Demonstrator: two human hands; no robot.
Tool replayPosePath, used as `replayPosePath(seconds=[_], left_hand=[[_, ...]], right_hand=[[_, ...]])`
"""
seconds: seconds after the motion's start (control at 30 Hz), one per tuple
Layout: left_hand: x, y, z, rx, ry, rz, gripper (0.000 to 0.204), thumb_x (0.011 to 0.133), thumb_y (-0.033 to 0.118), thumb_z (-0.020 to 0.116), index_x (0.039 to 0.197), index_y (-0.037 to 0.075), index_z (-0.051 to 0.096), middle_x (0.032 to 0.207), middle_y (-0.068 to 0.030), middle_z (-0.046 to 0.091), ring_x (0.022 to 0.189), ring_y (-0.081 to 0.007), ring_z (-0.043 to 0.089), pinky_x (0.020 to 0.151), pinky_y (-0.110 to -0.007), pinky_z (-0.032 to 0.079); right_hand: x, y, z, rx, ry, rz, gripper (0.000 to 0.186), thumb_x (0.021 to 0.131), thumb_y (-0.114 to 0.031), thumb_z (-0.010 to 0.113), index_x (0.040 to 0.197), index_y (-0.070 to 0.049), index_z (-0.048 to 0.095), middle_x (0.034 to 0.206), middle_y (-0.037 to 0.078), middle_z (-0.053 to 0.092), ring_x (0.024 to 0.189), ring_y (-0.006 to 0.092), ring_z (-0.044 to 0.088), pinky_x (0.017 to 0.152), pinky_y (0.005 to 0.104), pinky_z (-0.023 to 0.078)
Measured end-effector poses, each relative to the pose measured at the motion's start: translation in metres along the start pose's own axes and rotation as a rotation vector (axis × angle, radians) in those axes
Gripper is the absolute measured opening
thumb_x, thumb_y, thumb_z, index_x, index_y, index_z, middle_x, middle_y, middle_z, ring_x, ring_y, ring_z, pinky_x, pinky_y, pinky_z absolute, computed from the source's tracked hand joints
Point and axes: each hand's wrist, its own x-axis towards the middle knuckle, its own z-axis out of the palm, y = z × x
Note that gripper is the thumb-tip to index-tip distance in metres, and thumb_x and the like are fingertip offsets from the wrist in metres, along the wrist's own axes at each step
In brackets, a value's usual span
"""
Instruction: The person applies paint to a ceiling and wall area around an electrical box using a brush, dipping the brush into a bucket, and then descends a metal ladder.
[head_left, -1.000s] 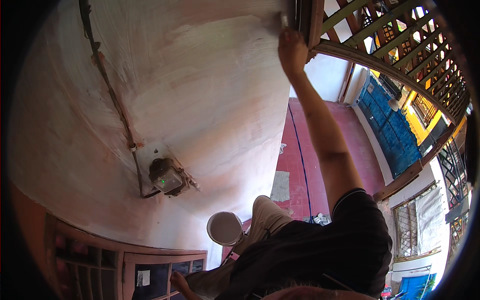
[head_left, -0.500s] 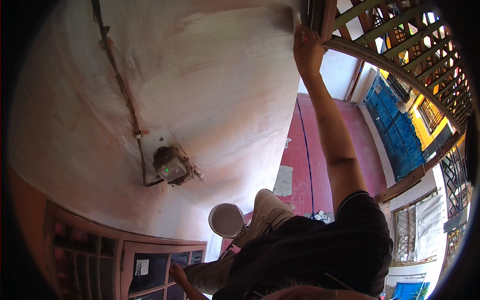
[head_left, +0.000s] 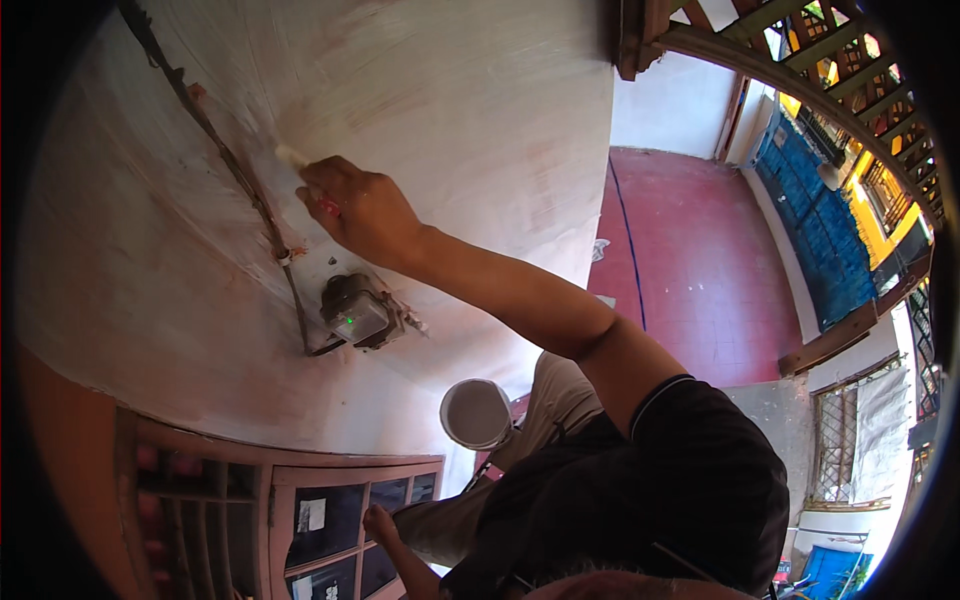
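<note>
My right hand (head_left: pixel 365 210) is raised against the pale, streaky wall (head_left: pixel 480 150), its fingers closed round a paintbrush (head_left: pixel 291 156). The light bristle end points up and left toward the wall, close to a dark cable; a bit of red shows between the fingers. Low on the left, my left hand (head_left: pixel 380 524) is beside my leg, in front of a paned door. Its fingers look curled, but what they hold, if anything, is hidden. A white bucket (head_left: pixel 476 414) is next to my knee, its inside pale grey.
A meter box (head_left: pixel 358 312) with a green light is fixed to the wall, joined to the cable (head_left: pixel 225 145). Below left is the paned door (head_left: pixel 330 525). Far below on the right lies a red tiled floor (head_left: pixel 700 270); a wooden lattice (head_left: pixel 810 50) arches above it.
My right hand has swung left and down with the paintbrush, from the wall's edge by the wooden frame to near the cable. The view has shifted slightly; my left hand stays by my leg.
</note>
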Motion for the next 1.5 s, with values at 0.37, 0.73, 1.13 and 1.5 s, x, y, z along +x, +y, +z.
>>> replayPosePath(seconds=[0.37,0.73,1.13,1.5], left_hand=[[-0.009,0.02,-0.017,-0.064,-0.024,-0.033,0.039,0.087,0.029,0.048,0.065,0.003,0.068,0.066,-0.0173,0.067,0.065,-0.0378,0.065,0.069,-0.051,0.05],[0.006,0.024,0.0,0.036,-0.063,0.028,0.043,0.088,0.032,0.045,0.067,0.004,0.07,0.069,-0.0199,0.068,0.071,-0.043,0.066,0.072,-0.055,0.051],[-0.002,0.008,-0.005,-0.004,-0.078,-0.1,0.04,0.085,0.033,0.046,0.067,0.007,0.071,0.074,-0.0161,0.07,0.075,-0.0391,0.068,0.073,-0.051,0.052],[0.003,0.013,-0.013,0.029,-0.112,-0.016,0.039,0.087,0.032,0.047,0.068,0.007,0.07,0.073,-0.0137,0.07,0.072,-0.0369,0.067,0.07,-0.05,0.051]], right_hand=[[0.013,0.129,-0.157,-0.064,0.126,0.077,0.018,0.097,-0.01,0.062,0.108,0.001,0.072,0.111,0.009,0.073,0.094,0.0163,0.071,0.083,0.0285,0.057],[-0.024,0.084,-0.105,-0.45,0.204,0.181,0.018,0.093,-0.013,0.068,0.111,-0.007,0.067,0.105,0.014,0.07,0.084,0.0364,0.07,0.067,0.0399,0.057],[-0.053,0.04,-0.028,0.224,-0.049,0.294,0.02,0.091,-0.009,0.07,0.109,0.0,0.069,0.109,0.013,0.071,0.084,0.0242,0.072,0.072,0.0321,0.056],[-0.084,0.169,-0.265,-0.485,0.323,0.354,0.019,0.093,-0.014,0.068,0.106,-0.001,0.072,0.103,0.017,0.073,0.088,0.0293,0.072,0.077,0.0349,0.056]])
